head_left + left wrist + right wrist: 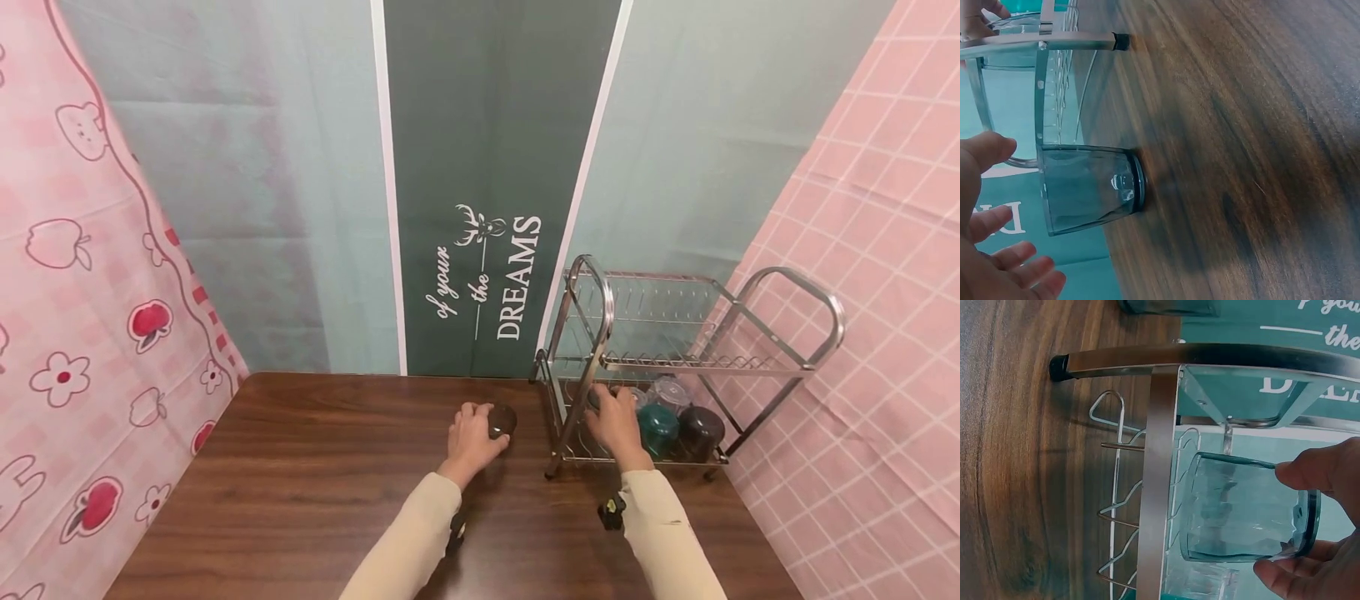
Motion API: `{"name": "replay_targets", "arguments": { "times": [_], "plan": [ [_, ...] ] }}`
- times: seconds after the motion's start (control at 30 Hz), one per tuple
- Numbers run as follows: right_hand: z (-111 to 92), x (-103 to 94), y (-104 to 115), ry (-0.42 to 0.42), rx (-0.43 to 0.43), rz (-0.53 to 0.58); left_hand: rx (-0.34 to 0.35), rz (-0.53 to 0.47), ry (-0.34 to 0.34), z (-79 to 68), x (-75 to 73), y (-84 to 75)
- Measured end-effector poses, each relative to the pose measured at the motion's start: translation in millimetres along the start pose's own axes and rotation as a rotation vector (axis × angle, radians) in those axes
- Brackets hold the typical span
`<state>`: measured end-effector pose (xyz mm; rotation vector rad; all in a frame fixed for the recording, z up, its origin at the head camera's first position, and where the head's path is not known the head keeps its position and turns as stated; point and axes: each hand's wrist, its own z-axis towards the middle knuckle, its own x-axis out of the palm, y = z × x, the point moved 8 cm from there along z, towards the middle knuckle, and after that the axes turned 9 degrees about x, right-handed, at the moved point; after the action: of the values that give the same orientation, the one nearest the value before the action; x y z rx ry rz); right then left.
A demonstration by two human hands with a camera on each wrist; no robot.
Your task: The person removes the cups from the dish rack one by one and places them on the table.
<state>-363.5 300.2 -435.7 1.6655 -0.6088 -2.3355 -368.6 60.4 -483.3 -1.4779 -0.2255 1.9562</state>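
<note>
The left hand (474, 437) is at the dark glass (504, 422), which stands upright on the surface (337, 467) just left of the metal rack (705, 366). In the left wrist view its fingers are spread and loose, not clasped round the glass; whether they touch it cannot be told. The right hand (617, 423) grasps an inverted glass (1244, 509) near its base, thumb on one side and fingers on the other, over the rack's lower wire tier. Beside it on that tier are a teal glass (658, 431), a blackish glass (701, 433) and a clear glass (670, 393).
</note>
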Motion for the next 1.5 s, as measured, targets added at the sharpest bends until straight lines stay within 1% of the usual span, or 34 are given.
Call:
{"name": "replay_targets", "arguments": {
  "times": [0.1,0.2,0.37,0.53,0.8,1.03,1.17,1.3,1.5],
  "plan": [
    [-5,-2.1,3,0.011,0.002,-0.007,0.011,0.024,0.014,-4.2,-3.0,-1.3],
    [-9,-3.9,4,0.024,0.021,-0.009,0.019,0.026,0.018,-8.2,-6.3,-2.4],
    [-16,-8.0,5,0.027,0.039,-0.001,0.031,0.029,-0.004,-14.6,-10.5,-3.7],
    [-25,-12.9,10,0.007,0.021,-0.005,0.035,0.020,-0.012,-22.2,-11.9,-3.6],
    [-37,-14.4,15,0.019,0.013,-0.008,0.055,0.038,-0.033,-32.6,-17.0,-4.6],
    [-51,-17.9,19,0.005,0.008,0.014,0.053,-0.003,-0.042,-46.0,-20.4,-5.8],
    [-56,-22.5,20,-0.006,0.016,0.041,0.053,-0.023,-0.055,-49.9,-22.8,-7.5],
    [-63,-23.5,17,0.004,0.049,0.060,0.047,-0.049,-0.053,-54.0,-24.6,-9.8],
    [-73,-26.7,21,-0.024,0.046,0.085,0.027,-0.094,-0.051,-58.1,-26.0,-12.0]
  ]
}}
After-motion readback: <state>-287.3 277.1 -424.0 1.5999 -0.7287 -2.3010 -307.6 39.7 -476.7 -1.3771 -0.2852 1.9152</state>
